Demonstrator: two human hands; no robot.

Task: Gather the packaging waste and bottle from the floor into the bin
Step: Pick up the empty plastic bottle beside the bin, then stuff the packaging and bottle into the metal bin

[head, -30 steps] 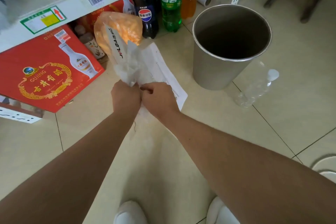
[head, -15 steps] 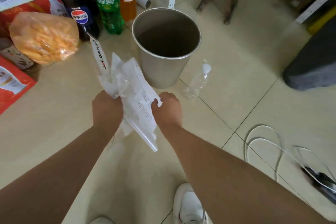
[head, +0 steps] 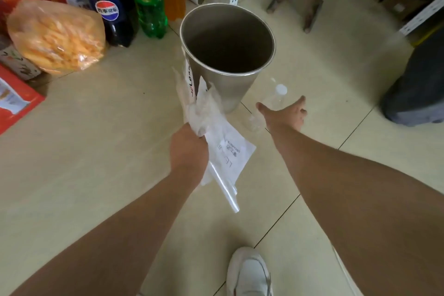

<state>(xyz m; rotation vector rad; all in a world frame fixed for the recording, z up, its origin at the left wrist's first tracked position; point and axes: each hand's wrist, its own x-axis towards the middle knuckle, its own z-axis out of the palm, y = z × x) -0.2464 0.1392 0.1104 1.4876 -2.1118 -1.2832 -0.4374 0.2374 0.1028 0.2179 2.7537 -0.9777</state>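
— What's on the far left of the floor?

— A clear bag of orange snacks (head: 56, 36), then dark, green and orange soda bottles (head: 146, 0) under the shelf.

— And the waste?

— The left hand (head: 188, 149) has its fingers curled tight round a bunch of packaging waste (head: 216, 137): crinkled clear plastic, a white strip with dark and red lettering sticking up, and a white printed sheet hanging down. Its top overlaps the front wall of the bin (head: 227, 41), a tall steel cylinder, open and empty as far as I can see.

— The bottle?

— The clear bottle (head: 276, 101) with a white cap lies on the tile floor (head: 96, 115) just right of the bin's base. The right hand (head: 286, 115) is over it, thumb and fingers spread; I cannot tell whether it touches.
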